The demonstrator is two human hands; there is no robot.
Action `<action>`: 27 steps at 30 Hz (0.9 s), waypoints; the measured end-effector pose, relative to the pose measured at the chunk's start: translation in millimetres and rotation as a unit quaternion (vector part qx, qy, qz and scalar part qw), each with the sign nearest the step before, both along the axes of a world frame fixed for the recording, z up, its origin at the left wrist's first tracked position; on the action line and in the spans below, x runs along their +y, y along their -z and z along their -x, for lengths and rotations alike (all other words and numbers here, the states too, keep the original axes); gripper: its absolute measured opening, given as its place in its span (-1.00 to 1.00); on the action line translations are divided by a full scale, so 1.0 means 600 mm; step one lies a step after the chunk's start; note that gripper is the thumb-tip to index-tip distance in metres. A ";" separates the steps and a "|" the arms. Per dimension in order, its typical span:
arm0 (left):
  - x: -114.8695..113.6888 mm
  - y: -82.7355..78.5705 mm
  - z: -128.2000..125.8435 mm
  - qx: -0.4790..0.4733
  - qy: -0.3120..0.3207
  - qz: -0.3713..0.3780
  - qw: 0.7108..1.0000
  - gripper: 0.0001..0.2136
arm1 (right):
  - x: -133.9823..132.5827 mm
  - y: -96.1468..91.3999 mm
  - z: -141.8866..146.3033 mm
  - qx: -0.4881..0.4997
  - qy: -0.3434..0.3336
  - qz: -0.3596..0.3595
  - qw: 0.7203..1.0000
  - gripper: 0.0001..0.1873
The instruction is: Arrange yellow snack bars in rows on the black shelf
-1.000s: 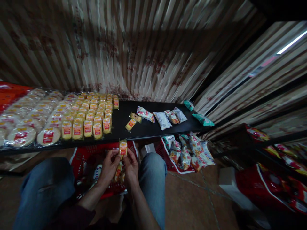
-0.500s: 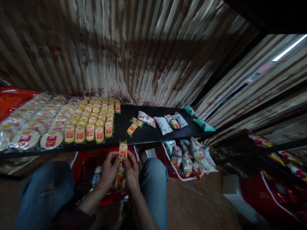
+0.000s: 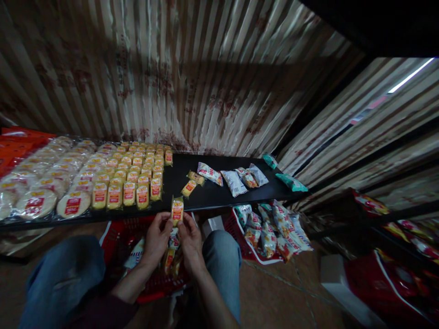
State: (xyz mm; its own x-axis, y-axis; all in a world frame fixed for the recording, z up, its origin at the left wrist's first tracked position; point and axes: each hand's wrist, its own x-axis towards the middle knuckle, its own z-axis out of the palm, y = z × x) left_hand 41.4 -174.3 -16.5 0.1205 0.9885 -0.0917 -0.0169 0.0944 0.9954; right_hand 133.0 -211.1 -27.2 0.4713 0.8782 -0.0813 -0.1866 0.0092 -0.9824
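Note:
Between my two hands a small yellow wrapped snack cake (image 3: 177,211) stands upright, its red and orange label facing me. My left hand (image 3: 158,237) pinches its lower left side, and my right hand (image 3: 190,240) pinches the lower right side. Both hands are over a red basket (image 3: 106,237) between my knees, with more wrapped snacks partly hidden inside. Just beyond is a black shelf (image 3: 178,169) bearing rows of the same yellow cakes (image 3: 129,193). Two loose yellow packs, one of them at the front (image 3: 189,188), lie to the right of the rows.
Round wrapped crackers (image 3: 37,202) and orange packs (image 3: 13,148) fill the shelf's left. White snack bags (image 3: 234,182) and green bags (image 3: 291,182) lie to the right. A second red basket (image 3: 236,230) of bags sits by my right knee. Corrugated sheeting (image 3: 206,91) stands behind.
The snack cake and both hands have risen very slightly toward the shelf edge. The grip looks the same, and the view has shifted a little.

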 end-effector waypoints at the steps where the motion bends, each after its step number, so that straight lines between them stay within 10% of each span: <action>1: 0.004 -0.002 -0.002 0.002 -0.001 -0.001 1.000 -0.76 | 0.005 -0.003 -0.002 -0.007 0.003 0.000 1.000 -0.64; 27: 0.157 -0.063 -0.073 0.020 -0.064 -0.071 0.995 -0.63 | 0.227 -0.066 -0.057 -0.073 0.005 -0.002 0.997 -0.60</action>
